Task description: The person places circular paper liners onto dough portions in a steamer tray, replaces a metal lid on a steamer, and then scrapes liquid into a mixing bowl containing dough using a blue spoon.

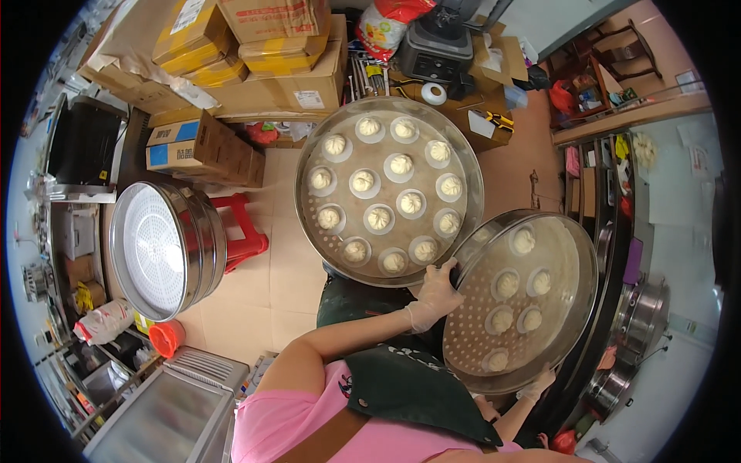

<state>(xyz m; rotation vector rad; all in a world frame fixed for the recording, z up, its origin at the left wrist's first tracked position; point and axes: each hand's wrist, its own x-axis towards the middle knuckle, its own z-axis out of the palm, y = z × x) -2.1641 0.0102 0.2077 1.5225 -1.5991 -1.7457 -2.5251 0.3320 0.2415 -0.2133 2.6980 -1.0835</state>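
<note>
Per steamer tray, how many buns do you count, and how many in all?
Buns on far tray: 15
Buns on held tray: 6 visible
Total: 21

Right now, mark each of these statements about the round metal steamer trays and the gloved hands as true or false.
1. The left hand grips the rim of the tilted perforated round metal steamer tray. True.
2. That tray is full to the edge with buns. False: it carries only about seven white buns, with bare holes showing.
3. The other round metal steamer tray holds more buns than the tilted one. True.
4. Both hands are bare. False: both wear thin clear gloves; the right hand is at the tilted tray's lower edge.
5. The stack of empty steamers stands on a blue stool. False: the stool is red.
</note>
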